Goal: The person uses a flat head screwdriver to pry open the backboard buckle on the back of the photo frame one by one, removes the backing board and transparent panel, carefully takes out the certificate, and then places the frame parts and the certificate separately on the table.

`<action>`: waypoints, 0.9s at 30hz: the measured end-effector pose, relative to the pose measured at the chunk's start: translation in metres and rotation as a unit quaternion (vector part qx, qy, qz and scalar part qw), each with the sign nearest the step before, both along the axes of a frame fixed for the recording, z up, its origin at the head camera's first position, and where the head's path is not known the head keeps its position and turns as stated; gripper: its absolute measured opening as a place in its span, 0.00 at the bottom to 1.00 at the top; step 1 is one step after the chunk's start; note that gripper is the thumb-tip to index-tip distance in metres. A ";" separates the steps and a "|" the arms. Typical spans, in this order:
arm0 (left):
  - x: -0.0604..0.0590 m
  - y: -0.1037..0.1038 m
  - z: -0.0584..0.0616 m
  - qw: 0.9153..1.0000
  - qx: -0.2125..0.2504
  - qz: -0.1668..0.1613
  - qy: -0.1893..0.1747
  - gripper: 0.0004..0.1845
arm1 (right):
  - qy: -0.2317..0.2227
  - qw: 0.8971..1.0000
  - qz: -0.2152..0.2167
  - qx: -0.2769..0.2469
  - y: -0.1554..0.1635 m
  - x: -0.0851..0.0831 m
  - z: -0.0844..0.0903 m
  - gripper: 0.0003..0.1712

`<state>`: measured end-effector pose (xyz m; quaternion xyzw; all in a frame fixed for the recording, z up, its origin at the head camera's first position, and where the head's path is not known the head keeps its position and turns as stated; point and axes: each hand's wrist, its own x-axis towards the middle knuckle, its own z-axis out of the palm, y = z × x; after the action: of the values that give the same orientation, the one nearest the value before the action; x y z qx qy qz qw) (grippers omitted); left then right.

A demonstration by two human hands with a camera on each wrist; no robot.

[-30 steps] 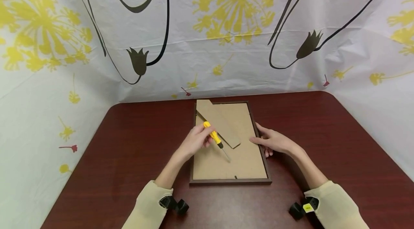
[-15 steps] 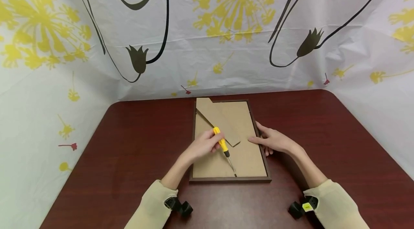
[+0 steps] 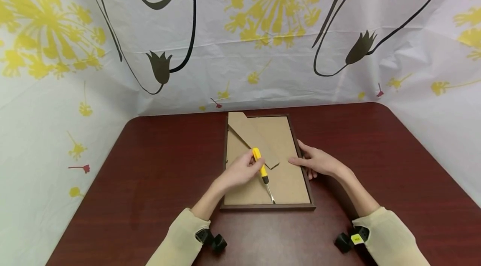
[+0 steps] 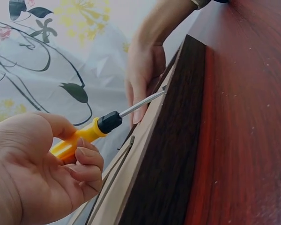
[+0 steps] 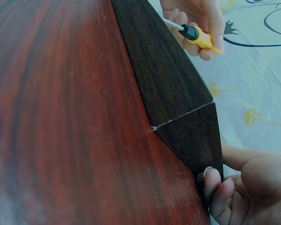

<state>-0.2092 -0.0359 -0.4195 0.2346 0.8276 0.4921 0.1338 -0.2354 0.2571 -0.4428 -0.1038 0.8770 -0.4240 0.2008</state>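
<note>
Screwdriver tip at the frame's near edge

Your left hand point(image 3: 240, 171) has its fingers curled round the yellow screwdriver point(image 3: 261, 166), blade at the small tab at 6 o'clock on the picture frame point(image 3: 305, 176), which lies face down mid-table point(image 3: 158, 165). Your right hand point(image 3: 319, 162) steadies the 3 o'clock rail, thumb on the backing board point(image 3: 279, 140), fingers hooked over the edge. Keep the blade low and flat; lever gently so it won't skid.
</note>
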 end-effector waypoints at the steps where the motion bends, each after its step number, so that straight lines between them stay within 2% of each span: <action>1: 0.000 0.001 0.000 1.000 -0.002 -0.001 0.004 0.10 | 0.000 1.000 0.000 0.000 0.000 0.000 0.000 0.56; 5: 0.001 0.004 -0.002 1.000 -0.003 0.001 0.019 0.12 | -0.001 1.000 -0.002 0.004 0.000 0.000 0.001 0.56; 9: 0.002 0.008 -0.003 1.000 0.002 0.006 0.018 0.13 | -0.001 1.000 0.000 0.001 0.000 0.000 0.003 0.57; 15: 0.005 0.009 0.001 1.000 0.001 0.008 0.023 0.11 | -0.004 1.000 0.002 -0.001 0.000 0.000 0.004 0.57; 21: 0.009 0.008 0.012 0.998 -0.010 -0.027 0.060 0.10 | -0.007 1.000 0.000 0.003 -0.001 -0.001 0.004 0.57; 27: 0.021 0.008 0.029 0.992 -0.045 -0.064 0.095 0.08 | -0.007 1.000 -0.001 0.003 -0.002 0.000 0.004 0.57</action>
<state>-0.1880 -0.0283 -0.3901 0.3266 0.8409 0.4206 0.0965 -0.2358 0.2556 -0.4387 -0.0993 0.8767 -0.4227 0.2071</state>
